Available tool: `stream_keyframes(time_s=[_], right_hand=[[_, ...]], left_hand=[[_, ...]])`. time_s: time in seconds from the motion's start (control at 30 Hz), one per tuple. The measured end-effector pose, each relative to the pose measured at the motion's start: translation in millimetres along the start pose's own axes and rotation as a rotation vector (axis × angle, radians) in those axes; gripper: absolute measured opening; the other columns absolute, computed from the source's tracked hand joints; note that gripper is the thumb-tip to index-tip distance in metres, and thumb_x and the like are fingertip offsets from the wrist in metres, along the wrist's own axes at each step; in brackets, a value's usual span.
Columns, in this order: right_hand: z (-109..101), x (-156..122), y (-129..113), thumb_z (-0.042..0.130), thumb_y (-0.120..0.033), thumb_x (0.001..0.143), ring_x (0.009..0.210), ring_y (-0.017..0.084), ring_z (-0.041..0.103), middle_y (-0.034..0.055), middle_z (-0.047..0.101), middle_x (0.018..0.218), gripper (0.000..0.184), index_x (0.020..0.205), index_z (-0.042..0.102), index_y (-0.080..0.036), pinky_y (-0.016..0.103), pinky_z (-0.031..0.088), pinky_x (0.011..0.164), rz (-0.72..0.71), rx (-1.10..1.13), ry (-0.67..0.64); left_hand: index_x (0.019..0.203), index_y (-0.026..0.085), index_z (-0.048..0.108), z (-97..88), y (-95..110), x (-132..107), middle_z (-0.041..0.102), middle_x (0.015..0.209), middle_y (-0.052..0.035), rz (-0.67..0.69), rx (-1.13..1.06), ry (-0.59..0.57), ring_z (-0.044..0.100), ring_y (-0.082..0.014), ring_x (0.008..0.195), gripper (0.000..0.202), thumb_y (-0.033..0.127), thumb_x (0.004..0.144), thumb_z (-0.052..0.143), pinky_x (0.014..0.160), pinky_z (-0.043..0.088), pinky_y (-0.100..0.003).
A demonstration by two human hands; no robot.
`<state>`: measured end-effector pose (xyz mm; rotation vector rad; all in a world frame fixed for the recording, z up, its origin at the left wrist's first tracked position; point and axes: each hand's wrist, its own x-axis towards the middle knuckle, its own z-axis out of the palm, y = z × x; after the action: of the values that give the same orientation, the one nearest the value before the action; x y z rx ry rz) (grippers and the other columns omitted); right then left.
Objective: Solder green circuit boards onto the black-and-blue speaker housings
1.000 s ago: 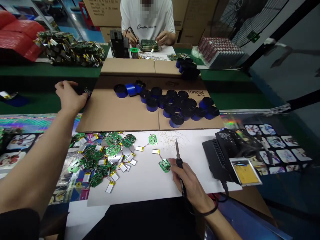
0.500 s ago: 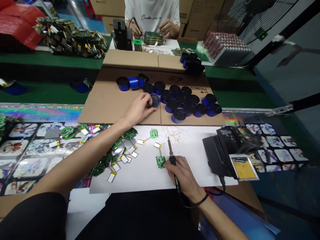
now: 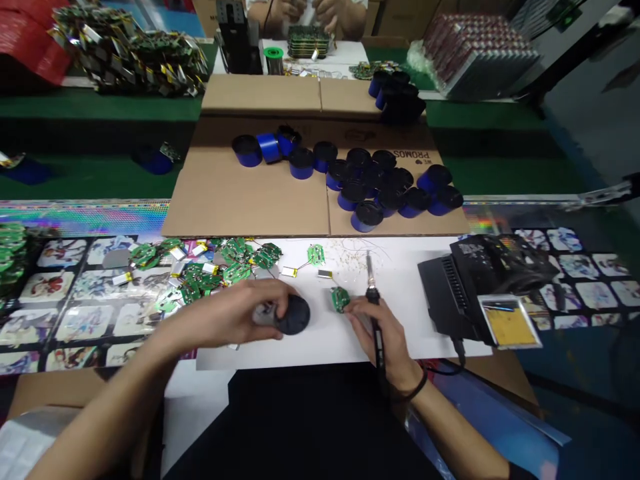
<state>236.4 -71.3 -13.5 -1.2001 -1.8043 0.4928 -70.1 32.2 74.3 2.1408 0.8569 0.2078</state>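
Observation:
My left hand (image 3: 257, 308) is closed around a dark round housing (image 3: 294, 315) above the white work sheet (image 3: 320, 353). In my right hand (image 3: 385, 333) is a soldering iron (image 3: 376, 327), its tip pointing away from me. The fingertips of that hand also pinch the edge of a green circuit board (image 3: 340, 299), which is tilted up; a small battery (image 3: 325, 274) lies just beyond it. Another board (image 3: 315, 255) with its own battery (image 3: 289, 271) rests farther back on the sheet. Left of my left hand is a heap of wired boards (image 3: 235, 257).
Several blue and black housings (image 3: 367, 217) stand on the cardboard (image 3: 250, 207). A black soldering station (image 3: 450, 293) with a yellow sponge tray (image 3: 510, 323) sits at right. Across the bench a co-worker's hands (image 3: 310, 12) are near stacked boards (image 3: 307, 41).
My left hand has brought a housing from the cardboard back toward me over the white sheet. My right hand has lifted and tilted the circuit board, still holding the iron.

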Motion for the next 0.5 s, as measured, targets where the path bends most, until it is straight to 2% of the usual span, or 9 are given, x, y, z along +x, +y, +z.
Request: stream_keyframes(time_s=[0.07, 0.1, 0.17, 0.23, 0.33, 0.5], right_hand=[[-1.4, 5.1, -3.8, 0.07, -0.003, 0.096, 0.101, 0.021, 0.08, 0.004, 0.08, 0.108, 0.038, 0.125, 0.059, -0.026, 0.042, 0.064, 0.094, 0.07, 0.003, 0.087], [-1.7, 7.7, -5.6, 0.071, -0.003, 0.096, 0.101, 0.021, 0.08, 0.0035, 0.08, 0.108, 0.038, 0.125, 0.058, -0.026, 0.044, 0.063, 0.097, 0.082, -0.018, 0.116], [-1.4, 12.4, -8.6, 0.071, -0.004, 0.097, 0.099, 0.022, 0.081, 0.0033, 0.081, 0.106, 0.038, 0.125, 0.058, -0.026, 0.049, 0.061, 0.103, 0.07, -0.086, 0.144], [-0.3, 15.6, -10.3, 0.07, -0.005, 0.097, 0.099, 0.023, 0.081, 0.0041, 0.081, 0.105, 0.038, 0.126, 0.058, -0.026, 0.052, 0.06, 0.104, 0.029, -0.136, 0.143], [1.0, 17.1, -11.7, 0.068, -0.004, 0.098, 0.099, 0.024, 0.08, 0.0057, 0.081, 0.106, 0.04, 0.129, 0.058, -0.026, 0.049, 0.063, 0.096, -0.023, -0.164, 0.123], [1.8, 14.7, -15.0, 0.067, -0.001, 0.096, 0.094, 0.023, 0.078, 0.0065, 0.081, 0.109, 0.046, 0.134, 0.057, -0.025, 0.043, 0.063, 0.084, -0.094, -0.188, 0.087]], left_hand=[[0.103, 0.025, 0.062, 33.6, 3.2, 0.9, 0.076, 0.124, -0.0073, 0.007, -0.088, -0.009, 0.075, -0.0249, 0.11, 0.016, 0.032, 0.096, 0.074, 0.092, 0.062, -0.038], [0.109, 0.026, 0.06, 49.8, 4.3, 3.6, 0.074, 0.131, -0.0092, -0.001, -0.12, 0.031, 0.072, -0.027, 0.12, 0.017, 0.03, 0.098, 0.072, 0.1, 0.061, -0.043], [0.119, 0.028, 0.053, 77.7, 6.5, 10.7, 0.068, 0.144, -0.0119, -0.03, -0.168, 0.169, 0.066, -0.0295, 0.134, 0.021, 0.028, 0.102, 0.066, 0.111, 0.057, -0.052], [0.13, 0.03, 0.046, 96.9, 9.4, 17.1, 0.058, 0.158, -0.0148, -0.071, -0.223, 0.286, 0.061, -0.0305, 0.144, 0.031, 0.026, 0.104, 0.062, 0.117, 0.054, -0.056], [0.141, 0.032, 0.037, 109.4, 13.8, 23.6, 0.044, 0.169, -0.0172, -0.124, -0.308, 0.37, 0.055, -0.0322, 0.151, 0.048, 0.029, 0.102, 0.065, 0.123, 0.051, -0.058], [0.144, 0.032, 0.034, 110.6, 10.5, 33.2, 0.052, 0.159, -0.0154, -0.057, -0.376, 0.385, 0.055, -0.0306, 0.15, 0.055, 0.024, 0.1, 0.067, 0.126, 0.049, -0.057]])
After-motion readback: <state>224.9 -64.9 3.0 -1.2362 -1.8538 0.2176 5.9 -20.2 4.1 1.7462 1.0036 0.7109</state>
